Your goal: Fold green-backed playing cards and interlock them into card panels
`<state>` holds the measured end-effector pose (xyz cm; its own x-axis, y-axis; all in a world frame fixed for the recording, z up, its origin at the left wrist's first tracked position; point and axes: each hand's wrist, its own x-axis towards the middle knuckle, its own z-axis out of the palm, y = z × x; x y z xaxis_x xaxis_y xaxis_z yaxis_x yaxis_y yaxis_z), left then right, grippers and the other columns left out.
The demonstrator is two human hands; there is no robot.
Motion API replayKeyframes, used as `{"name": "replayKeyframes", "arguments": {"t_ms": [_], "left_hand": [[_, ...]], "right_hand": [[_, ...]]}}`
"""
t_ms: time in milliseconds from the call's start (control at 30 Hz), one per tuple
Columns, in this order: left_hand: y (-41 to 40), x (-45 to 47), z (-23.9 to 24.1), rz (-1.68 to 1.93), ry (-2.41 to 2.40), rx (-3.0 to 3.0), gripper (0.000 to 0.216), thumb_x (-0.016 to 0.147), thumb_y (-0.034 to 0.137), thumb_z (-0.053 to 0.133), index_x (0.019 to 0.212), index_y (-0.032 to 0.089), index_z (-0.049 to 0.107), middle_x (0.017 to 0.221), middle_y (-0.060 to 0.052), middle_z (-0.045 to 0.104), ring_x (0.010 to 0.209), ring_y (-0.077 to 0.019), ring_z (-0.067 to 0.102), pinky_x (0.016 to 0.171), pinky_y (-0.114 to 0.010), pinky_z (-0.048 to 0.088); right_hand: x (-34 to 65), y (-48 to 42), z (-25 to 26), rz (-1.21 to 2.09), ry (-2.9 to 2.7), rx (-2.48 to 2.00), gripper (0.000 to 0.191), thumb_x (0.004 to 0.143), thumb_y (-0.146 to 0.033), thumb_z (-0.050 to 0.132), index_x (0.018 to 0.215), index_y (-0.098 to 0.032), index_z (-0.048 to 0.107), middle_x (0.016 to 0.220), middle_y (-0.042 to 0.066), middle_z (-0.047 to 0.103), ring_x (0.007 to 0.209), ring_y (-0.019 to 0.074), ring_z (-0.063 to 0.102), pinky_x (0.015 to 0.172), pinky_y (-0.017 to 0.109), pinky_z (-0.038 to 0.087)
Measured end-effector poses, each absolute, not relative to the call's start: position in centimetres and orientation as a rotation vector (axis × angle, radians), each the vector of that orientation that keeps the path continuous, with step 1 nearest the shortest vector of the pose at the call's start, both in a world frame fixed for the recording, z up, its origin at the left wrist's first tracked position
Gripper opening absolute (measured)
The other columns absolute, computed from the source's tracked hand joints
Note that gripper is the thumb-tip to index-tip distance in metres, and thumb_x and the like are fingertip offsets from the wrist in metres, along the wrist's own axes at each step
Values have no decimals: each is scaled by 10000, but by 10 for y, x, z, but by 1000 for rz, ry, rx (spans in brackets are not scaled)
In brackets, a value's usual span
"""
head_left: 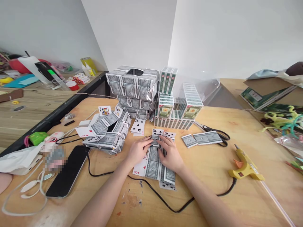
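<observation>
both hands (169,154) touch flat, grey-patterned cards (152,167)

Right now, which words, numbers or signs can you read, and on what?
"J": face card at left.
"A", red diamond: card by the left hand.
"9" or "6", unclear which: card beyond the fingers.
Too small or blurred: green box labels, glue gun label, other cards' markings.

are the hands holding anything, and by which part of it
The left hand and right hand touch a card at its left and right sides; whether they hold it or just press it can't be told.
</observation>
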<state>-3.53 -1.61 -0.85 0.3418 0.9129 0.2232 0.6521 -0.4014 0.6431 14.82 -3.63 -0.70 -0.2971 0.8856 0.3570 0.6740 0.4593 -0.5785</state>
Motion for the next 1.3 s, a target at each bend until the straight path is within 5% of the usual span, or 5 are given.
{"name": "replayKeyframes", "arguments": {"t_ms": [233, 533, 833, 1033, 1300], "left_hand": [[-30, -23, -5, 913, 1509, 1950, 272, 803, 192, 515, 1069, 211, 569, 1001, -31, 689, 934, -175, 644, 844, -330, 516], [-42, -22, 3, 922, 1538, 1833, 256, 777, 187, 534, 1032, 204, 529, 985, -42, 692, 933, -188, 644, 817, -335, 516], [-44, -14, 6, 862, 1434, 2345, 224, 793, 81, 416, 914, 217, 546, 1039, -56, 639, 1043, -187, 573, 917, -374, 462], [-41, -11, 8, 731, 1251, 2606, 213, 737, 22, 402, 772, 195, 521, 843, -75, 623, 968, -217, 582, 877, -397, 466], [-39, -21, 10, 839, 1338, 2402, 243, 757, 42, 403, 897, 202, 519, 996, -66, 623, 1026, -194, 554, 884, -373, 467]], "right_hand": [[146, -33, -10, 429, -2019, -1330, 251, 827, -173, 463, 981, -213, 657, 1140, 78, 613, 1119, 246, 475, 924, 461, 400], [144, -32, -11, 424, -2025, -1373, 239, 862, -162, 426, 939, -196, 650, 1139, 75, 616, 1111, 239, 477, 905, 449, 405], [145, -31, -16, 390, -2054, -1393, 249, 859, -138, 416, 951, -213, 635, 1167, 62, 603, 1133, 244, 458, 911, 446, 385], [143, -35, -12, 364, -2077, -1381, 288, 847, -124, 407, 979, -240, 636, 1182, 42, 596, 1138, 259, 434, 908, 465, 364], [141, -37, -5, 308, -2083, -1404, 240, 824, -166, 451, 965, -229, 636, 1152, 42, 615, 1118, 273, 444, 893, 475, 360]]}}
